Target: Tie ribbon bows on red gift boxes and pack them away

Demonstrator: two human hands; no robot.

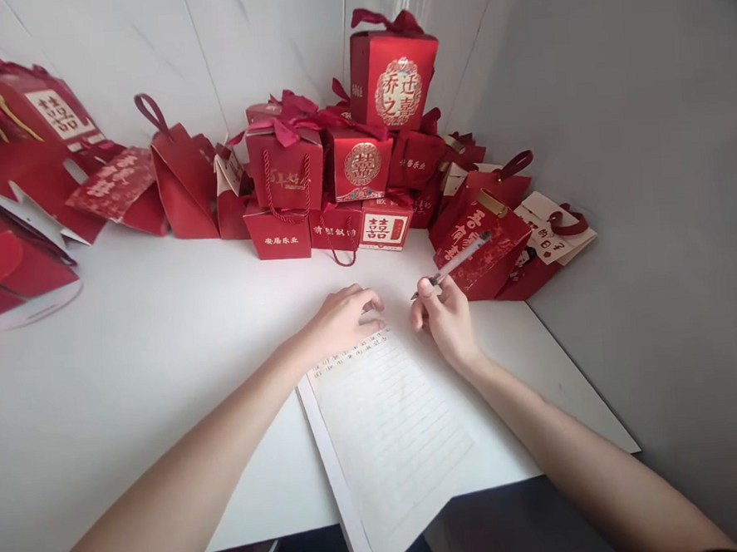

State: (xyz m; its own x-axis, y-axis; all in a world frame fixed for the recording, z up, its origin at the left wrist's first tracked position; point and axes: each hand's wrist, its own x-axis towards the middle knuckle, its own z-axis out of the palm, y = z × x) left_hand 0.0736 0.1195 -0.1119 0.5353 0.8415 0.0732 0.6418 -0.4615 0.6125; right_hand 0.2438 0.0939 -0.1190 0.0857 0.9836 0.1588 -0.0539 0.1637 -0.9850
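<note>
A clear-barrelled pen point(461, 259) is held in my right hand point(449, 317), pinched between thumb and fingers. Its tip points left, above the table just past the top right of the notebook. My left hand point(346, 315) rests at the notebook's top edge, fingers loosely bent, with a gap between them and the thumb and nothing inside. Below lies a lined notebook point(390, 424), its page tilted, with a couple of rows of small handwriting at the top. The lower part of the notebook reaches over the table's front edge, and my left hand covers part of its top edge.
Red gift boxes point(362, 168) with ribbons are stacked at the back of the white table point(130, 365). More red boxes point(188, 187) stand along the left, and others point(491, 235) lean close beyond my right hand. A grey wall point(652, 209) borders the right side.
</note>
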